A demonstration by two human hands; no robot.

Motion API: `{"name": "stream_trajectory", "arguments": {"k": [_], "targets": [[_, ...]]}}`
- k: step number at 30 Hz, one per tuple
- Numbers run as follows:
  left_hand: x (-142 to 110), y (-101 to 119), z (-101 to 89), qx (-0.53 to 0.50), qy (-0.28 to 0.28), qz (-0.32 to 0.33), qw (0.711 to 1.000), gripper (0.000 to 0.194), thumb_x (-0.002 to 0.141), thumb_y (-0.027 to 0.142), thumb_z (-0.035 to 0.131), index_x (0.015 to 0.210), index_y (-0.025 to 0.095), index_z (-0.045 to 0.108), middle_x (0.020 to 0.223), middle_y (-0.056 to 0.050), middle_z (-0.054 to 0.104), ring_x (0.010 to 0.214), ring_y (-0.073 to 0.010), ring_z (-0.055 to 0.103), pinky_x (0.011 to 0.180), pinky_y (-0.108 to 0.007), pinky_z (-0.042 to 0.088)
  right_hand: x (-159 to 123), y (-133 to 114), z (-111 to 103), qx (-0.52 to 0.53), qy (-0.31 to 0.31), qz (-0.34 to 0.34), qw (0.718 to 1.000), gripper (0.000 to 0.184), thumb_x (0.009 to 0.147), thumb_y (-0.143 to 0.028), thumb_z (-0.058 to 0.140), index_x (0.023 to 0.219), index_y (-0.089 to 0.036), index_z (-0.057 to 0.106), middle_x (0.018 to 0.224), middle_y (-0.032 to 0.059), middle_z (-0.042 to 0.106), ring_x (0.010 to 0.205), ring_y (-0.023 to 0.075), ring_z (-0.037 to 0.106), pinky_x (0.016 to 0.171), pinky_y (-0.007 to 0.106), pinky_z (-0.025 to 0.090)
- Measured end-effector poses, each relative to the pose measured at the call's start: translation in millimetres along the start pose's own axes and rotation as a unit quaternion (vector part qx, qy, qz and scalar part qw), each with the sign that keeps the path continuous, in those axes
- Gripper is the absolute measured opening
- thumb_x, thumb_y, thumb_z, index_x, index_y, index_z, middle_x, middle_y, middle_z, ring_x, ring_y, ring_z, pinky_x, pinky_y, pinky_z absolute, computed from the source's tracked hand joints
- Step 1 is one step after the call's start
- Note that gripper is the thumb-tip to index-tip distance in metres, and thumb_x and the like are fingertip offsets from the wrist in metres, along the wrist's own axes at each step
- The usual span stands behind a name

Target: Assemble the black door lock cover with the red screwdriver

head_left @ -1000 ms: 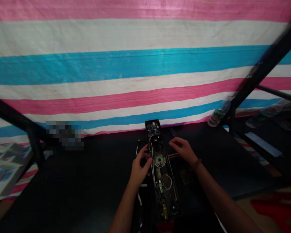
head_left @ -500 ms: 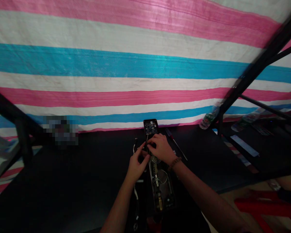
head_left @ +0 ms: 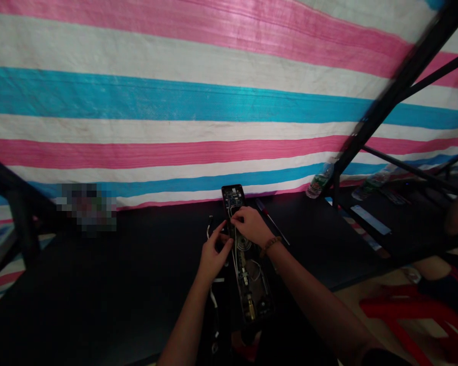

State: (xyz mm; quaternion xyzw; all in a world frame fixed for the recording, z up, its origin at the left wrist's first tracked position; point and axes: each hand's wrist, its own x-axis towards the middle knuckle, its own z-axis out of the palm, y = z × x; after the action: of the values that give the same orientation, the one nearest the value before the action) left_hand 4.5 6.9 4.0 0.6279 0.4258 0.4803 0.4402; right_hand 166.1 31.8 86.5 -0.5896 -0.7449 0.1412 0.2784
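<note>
A long, narrow black device housing [head_left: 269,300] lies open on the table before me. A small circuit board [head_left: 234,197] sits at its far end, and a brass fitting [head_left: 251,309] at its near end. White wires [head_left: 235,256] run along its left side. My right hand [head_left: 254,226], with a beaded bracelet on the wrist, reaches over the housing, thumb and forefinger pinched at a white wire just below the board. At the left edge of the housing is my left hand [head_left: 213,254], its thumb and forefinger apart and touching the rim. The fingers partly hide the wire's middle stretch.
Right of the housing lies a screwdriver [head_left: 275,222]; a loose cable [head_left: 212,297] lies on the left. Two plastic bottles [head_left: 317,185] stand or lean near the black metal frame [head_left: 366,124]. A red stool [head_left: 395,310] and another person's leg [head_left: 435,268] are at right. Striped sheeting hangs behind.
The whole view has shifted slightly, so the table items sit a little further left. My right hand's fingers have drawn closer together at the wire; my left hand stays by the rim.
</note>
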Motion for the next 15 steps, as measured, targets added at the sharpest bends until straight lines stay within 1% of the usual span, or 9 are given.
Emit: {"name": "stream_trajectory", "arguments": {"k": [3, 5, 9, 11, 15], "targets": [[0, 0, 0.0, -0.008, 0.001, -0.003, 1.000, 0.061, 0.084, 0.035, 0.065, 0.141, 0.015, 0.054, 0.084, -0.001, 0.071, 0.080, -0.0175, 0.067, 0.083, -0.033, 0.051, 0, 3, 0, 0.005, 0.002, -0.002, 1.000, 0.015, 0.088, -0.015, 0.067, 0.078, -0.019, 0.076, 0.086, 0.0035, 0.067, 0.087, 0.0177, 0.058, 0.080, 0.031, 0.039], [0, 1, 0.0, -0.013, 0.005, 0.000, 1.000, 0.060, 0.083, 0.034, 0.066, 0.140, 0.016, 0.055, 0.083, 0.000, 0.071, 0.079, -0.0173, 0.067, 0.083, -0.033, 0.051, -2, 2, 2, 0.004, 0.007, 0.009, 1.000, 0.013, 0.088, -0.018, 0.069, 0.080, -0.021, 0.077, 0.089, 0.0030, 0.068, 0.092, 0.0190, 0.057, 0.084, 0.033, 0.038], [1, 3, 0.2, -0.015, 0.005, 0.005, 1.000, 0.057, 0.083, 0.033, 0.066, 0.138, 0.018, 0.057, 0.082, 0.001, 0.070, 0.078, -0.0168, 0.067, 0.082, -0.033, 0.051, -10, 1, 11, 0.014, 0.038, 0.029, 0.999, 0.010, 0.089, -0.022, 0.071, 0.083, -0.026, 0.079, 0.096, 0.0020, 0.071, 0.101, 0.0220, 0.054, 0.088, 0.039, 0.033], [1, 3, 0.5, -0.014, 0.002, 0.005, 1.000, 0.057, 0.084, 0.033, 0.066, 0.139, 0.018, 0.056, 0.082, 0.000, 0.070, 0.078, -0.0168, 0.066, 0.082, -0.033, 0.051, -14, 2, 14, 0.023, 0.044, 0.028, 0.998, 0.011, 0.088, -0.021, 0.072, 0.082, -0.025, 0.079, 0.098, 0.0022, 0.072, 0.104, 0.0228, 0.053, 0.088, 0.040, 0.032], [0, 0, 0.6, -0.006, 0.004, 0.003, 1.000, 0.057, 0.086, 0.034, 0.065, 0.140, 0.018, 0.056, 0.081, 0.000, 0.070, 0.078, -0.0171, 0.065, 0.082, -0.033, 0.051, -17, 7, 15, 0.011, 0.038, 0.016, 0.999, 0.010, 0.087, -0.019, 0.073, 0.080, -0.024, 0.078, 0.099, 0.0022, 0.073, 0.106, 0.0234, 0.052, 0.089, 0.040, 0.031]]}}
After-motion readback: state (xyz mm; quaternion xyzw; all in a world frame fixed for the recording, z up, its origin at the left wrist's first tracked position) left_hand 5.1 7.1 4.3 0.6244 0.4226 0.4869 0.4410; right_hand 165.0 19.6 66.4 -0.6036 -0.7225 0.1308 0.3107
